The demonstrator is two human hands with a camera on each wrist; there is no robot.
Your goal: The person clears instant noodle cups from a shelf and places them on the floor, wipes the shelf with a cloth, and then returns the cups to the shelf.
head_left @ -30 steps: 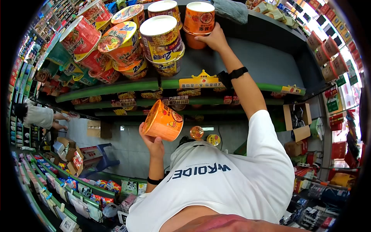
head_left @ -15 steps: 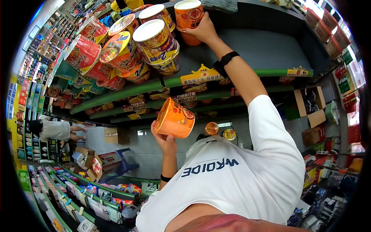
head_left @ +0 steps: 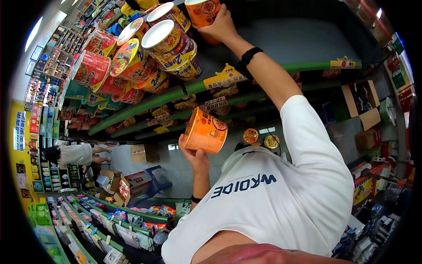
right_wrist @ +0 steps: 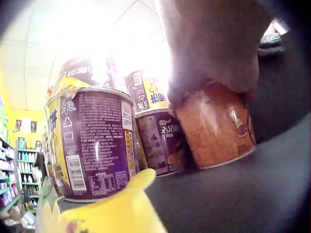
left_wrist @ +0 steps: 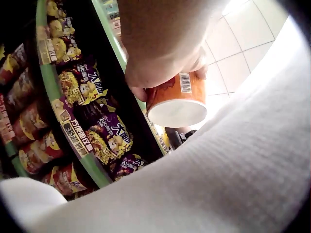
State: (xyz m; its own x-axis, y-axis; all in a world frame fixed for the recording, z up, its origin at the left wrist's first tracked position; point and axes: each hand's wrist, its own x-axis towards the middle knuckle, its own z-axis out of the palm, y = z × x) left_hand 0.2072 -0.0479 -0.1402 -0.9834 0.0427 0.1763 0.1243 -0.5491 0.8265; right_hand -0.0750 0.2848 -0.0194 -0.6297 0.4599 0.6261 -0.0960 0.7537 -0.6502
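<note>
My left hand (head_left: 198,159) grips an orange instant noodle cup (head_left: 205,132) in front of my shirt, below the shelf edge. In the left wrist view the fingers curl round its side, and its white base (left_wrist: 177,113) and barcode show. On the top shelf, my right hand (head_left: 222,27) holds another orange noodle cup (head_left: 203,12), stacked on a lower orange cup (right_wrist: 218,128). The right wrist view shows that lower cup standing on the grey shelf, its top hidden by the hand. Purple noodle cups (right_wrist: 97,145) stand beside it, two high.
Stacked red, orange and green noodle cups (head_left: 90,70) fill the shelf's left part. A green shelf edge (head_left: 149,103) carries yellow price cards. Below hang shelves of noodle packets (left_wrist: 80,87). Cardboard boxes (head_left: 360,99), a blue stool (head_left: 154,185) and another person (head_left: 74,154) are around.
The head view has swung, so the shelf and cups sit higher and further left. Both hands keep hold of their orange cups; the upper one stays on the stack.
</note>
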